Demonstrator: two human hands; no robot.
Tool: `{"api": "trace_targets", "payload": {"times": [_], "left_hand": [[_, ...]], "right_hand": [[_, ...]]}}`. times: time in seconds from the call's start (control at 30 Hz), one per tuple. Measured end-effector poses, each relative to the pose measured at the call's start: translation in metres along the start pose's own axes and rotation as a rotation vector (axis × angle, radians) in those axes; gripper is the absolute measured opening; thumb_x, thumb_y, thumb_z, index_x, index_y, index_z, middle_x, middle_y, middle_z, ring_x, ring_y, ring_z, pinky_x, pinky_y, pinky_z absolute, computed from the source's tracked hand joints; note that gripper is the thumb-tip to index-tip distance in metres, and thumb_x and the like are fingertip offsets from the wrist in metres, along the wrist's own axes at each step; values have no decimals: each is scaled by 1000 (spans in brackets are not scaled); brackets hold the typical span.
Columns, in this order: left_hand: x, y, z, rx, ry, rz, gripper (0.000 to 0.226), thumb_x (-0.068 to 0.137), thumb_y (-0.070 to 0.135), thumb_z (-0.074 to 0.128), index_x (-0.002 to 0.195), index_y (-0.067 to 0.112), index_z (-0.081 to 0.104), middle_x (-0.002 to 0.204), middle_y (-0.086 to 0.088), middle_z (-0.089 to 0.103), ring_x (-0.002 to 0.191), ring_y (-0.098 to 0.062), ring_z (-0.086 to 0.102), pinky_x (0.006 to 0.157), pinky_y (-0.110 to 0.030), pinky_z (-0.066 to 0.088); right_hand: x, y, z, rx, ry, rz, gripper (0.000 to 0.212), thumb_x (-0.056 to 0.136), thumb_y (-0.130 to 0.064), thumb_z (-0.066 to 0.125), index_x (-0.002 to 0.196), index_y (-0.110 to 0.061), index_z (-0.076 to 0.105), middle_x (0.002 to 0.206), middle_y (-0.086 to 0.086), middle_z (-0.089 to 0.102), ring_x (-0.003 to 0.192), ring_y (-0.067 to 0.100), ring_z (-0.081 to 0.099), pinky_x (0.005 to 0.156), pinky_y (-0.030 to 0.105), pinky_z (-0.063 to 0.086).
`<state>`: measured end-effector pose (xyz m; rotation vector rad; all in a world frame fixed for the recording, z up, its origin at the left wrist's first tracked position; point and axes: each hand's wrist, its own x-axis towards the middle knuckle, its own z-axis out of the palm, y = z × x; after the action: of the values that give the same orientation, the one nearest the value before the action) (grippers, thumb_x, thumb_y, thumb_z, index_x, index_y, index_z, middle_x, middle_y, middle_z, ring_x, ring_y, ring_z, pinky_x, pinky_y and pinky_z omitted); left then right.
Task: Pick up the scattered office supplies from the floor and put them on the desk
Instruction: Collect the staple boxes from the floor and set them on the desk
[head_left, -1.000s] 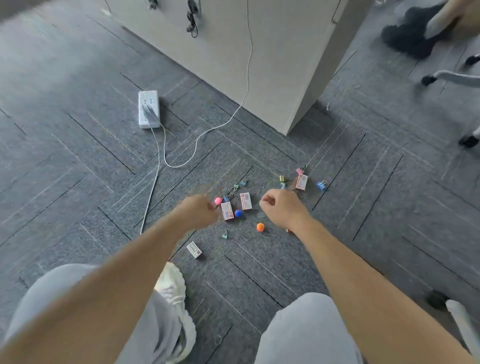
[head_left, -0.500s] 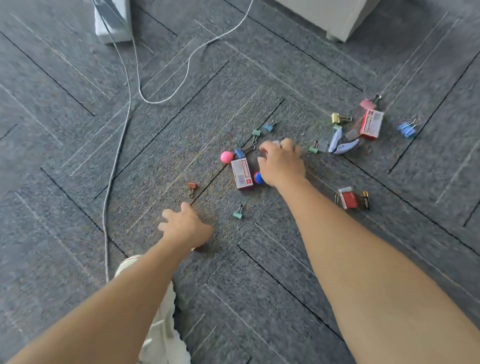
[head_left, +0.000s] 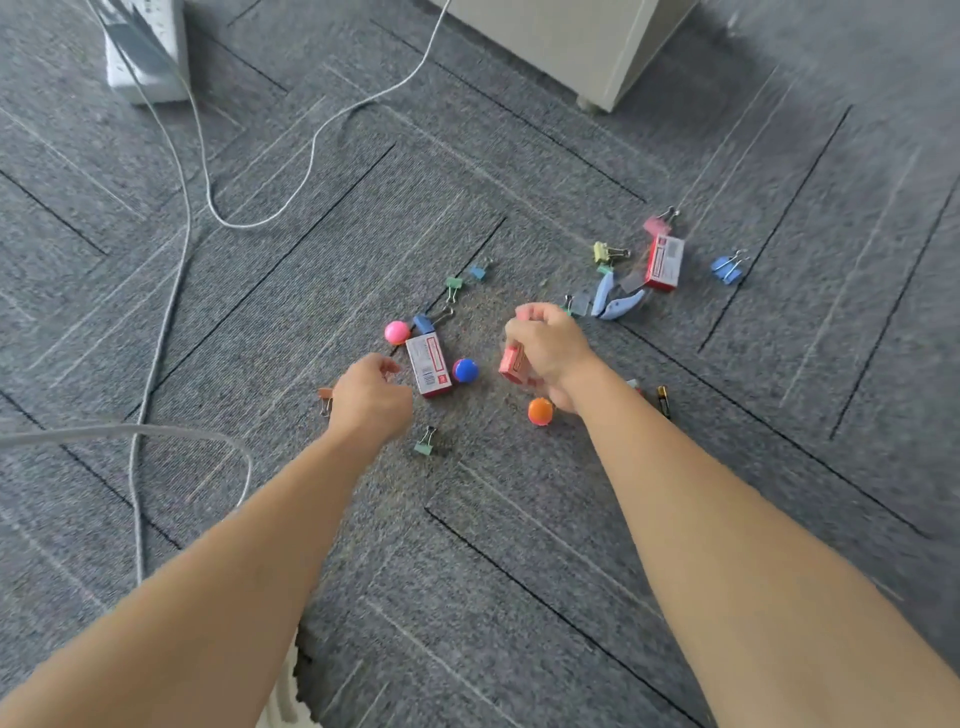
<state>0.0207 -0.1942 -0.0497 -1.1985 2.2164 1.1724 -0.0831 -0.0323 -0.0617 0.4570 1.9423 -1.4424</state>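
Note:
Office supplies lie scattered on the grey carpet. My right hand grips a small red box just above the floor. An orange ball-shaped pin and a battery lie beside that wrist. My left hand hovers with its fingers curled, and what lies inside them is hidden. Right of it are a red-and-white staple box, a blue ball and a pink ball. Further right lie a light blue staple remover and another red box, with several coloured binder clips such as a green clip spread around.
A white power strip sits at the top left, and its white cables loop across the carpet on the left. A beige cabinet corner stands at the top. My white shoe shows at the bottom edge.
My right hand has taken a red box off the carpet and drawn back slightly. My left hand moved from the lower left up towards the staple box. The view moved closer.

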Motion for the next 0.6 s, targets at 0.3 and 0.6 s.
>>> {"api": "trace_targets", "payload": {"times": [0.3, 0.6], "left_hand": [[25, 39, 41, 433, 22, 76, 70, 91, 41, 62, 137, 4, 25, 131, -27, 36, 116, -44, 47, 102, -50, 41], [23, 32, 29, 432, 28, 271, 49, 80, 24, 65, 123, 22, 42, 106, -11, 51, 93, -31, 55, 85, -43, 49]], "right_hand": [[44, -18, -92, -177, 510, -154, 9, 83, -20, 55, 91, -17, 51, 86, 1, 57, 68, 18, 50, 57, 28, 38], [103, -19, -136, -802, 685, -118, 46, 94, -44, 59, 131, -19, 48, 131, 14, 49, 114, 34, 56, 87, 42, 46]]}}
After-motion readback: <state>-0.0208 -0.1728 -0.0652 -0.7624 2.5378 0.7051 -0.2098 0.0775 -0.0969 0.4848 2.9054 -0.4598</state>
